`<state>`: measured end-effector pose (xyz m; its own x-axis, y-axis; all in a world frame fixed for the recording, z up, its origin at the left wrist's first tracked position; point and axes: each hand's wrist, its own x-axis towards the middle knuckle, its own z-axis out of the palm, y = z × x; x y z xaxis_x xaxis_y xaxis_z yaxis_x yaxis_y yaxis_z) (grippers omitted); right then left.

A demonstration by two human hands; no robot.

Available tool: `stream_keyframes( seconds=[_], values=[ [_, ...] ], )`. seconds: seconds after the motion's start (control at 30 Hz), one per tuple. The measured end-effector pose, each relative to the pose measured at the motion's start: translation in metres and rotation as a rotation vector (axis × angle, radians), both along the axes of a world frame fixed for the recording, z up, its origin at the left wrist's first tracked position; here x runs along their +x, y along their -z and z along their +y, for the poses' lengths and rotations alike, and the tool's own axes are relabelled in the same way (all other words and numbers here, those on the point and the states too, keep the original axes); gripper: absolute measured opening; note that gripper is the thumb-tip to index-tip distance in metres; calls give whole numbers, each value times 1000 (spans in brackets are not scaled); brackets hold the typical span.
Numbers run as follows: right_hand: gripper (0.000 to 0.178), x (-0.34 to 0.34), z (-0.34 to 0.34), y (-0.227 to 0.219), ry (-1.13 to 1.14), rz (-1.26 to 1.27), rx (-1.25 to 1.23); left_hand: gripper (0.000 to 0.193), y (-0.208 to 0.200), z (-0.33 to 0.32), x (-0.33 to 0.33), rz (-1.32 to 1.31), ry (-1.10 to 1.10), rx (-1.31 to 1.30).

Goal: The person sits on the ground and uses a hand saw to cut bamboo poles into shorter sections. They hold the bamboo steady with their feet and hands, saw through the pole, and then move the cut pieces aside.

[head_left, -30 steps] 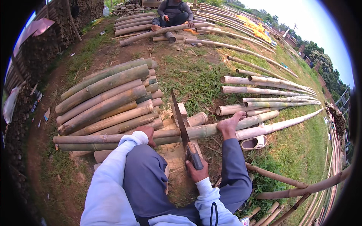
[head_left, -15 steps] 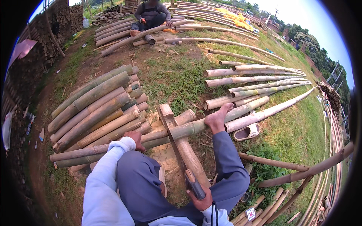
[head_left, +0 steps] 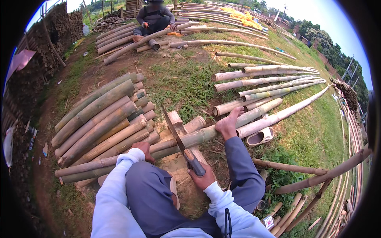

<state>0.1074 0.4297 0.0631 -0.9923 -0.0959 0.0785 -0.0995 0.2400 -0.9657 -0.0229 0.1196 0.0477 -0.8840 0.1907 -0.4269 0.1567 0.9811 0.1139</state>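
A long bamboo pole [head_left: 195, 137] lies slantwise in front of me across a support made of crossed bamboo pieces [head_left: 197, 154]. My right hand [head_left: 201, 177] is closed round the dark handle of a handsaw [head_left: 177, 133]. Its blade crosses the pole and points up and away from me. Left of the blade, my left hand [head_left: 144, 151] is closed on the pole, its fingers partly hidden. My bare foot [head_left: 228, 125] presses on the pole to the right of the saw.
Cut bamboo lengths [head_left: 101, 116] are piled at the left. Long poles [head_left: 274, 82] lie on the grass at the right, near a pale sandal [head_left: 260, 137]. A bamboo frame [head_left: 317, 180] stands at the lower right. Another person [head_left: 155, 18] sits among bamboo at the back.
My right hand has pushed the saw forward and up, so its handle is now close to the pole. The left hand and foot stay at the pole.
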Motion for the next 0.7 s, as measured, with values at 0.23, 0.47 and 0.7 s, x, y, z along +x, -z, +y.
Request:
stream_keyframes(
  seconds=[0.23, 0.47, 0.7],
  values=[
    [36, 17, -8, 19, 53, 16, -46, 66, -10, 8, 4, 48, 4, 3],
    [33, 160, 45, -39, 66, -108, 86, 69, -1, -8, 8, 0, 11, -61],
    [35, 62, 28, -7, 28, -74, 29, 74, 4, 4, 1, -10, 27, -73]
  ],
)
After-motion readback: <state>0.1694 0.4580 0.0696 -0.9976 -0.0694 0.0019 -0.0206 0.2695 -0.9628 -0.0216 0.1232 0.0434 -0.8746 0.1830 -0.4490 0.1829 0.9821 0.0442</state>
